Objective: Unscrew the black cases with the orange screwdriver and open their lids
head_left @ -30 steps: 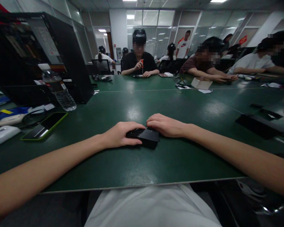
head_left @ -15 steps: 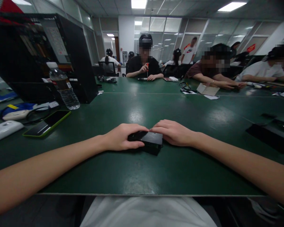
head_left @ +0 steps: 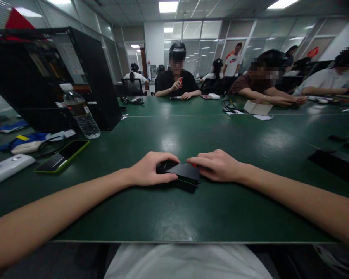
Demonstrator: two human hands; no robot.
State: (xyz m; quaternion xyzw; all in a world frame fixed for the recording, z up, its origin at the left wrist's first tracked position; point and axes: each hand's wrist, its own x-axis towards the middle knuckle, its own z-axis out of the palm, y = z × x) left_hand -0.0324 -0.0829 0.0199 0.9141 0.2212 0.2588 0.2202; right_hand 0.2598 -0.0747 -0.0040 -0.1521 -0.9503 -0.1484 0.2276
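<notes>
A small black rectangular case [head_left: 187,173] lies on the green table in front of me. Its upper cover sits at an angle over the lower part, and a thin green line shows in the gap between them. My left hand [head_left: 151,168] grips the case's left end, thumb on the near side and fingers over the far side. At the right end is my right hand [head_left: 216,166], its fingers curled and the index finger stretched toward the cover. A bit of something red [head_left: 194,165] peeks out under those fingers; the rest of it is hidden.
To the left are a phone in a green case [head_left: 62,157], a white device [head_left: 10,168], a water bottle [head_left: 83,112] and a black computer tower [head_left: 99,81]. Black parts [head_left: 336,164] lie at the right. Across the table [head_left: 151,133], a person [head_left: 177,79] holds a red-handled screwdriver [head_left: 180,85].
My right hand has drawn back slightly to the right from the case, its fingertips parting from my left hand. The red bit now shows under it. My left hand keeps its grip.
</notes>
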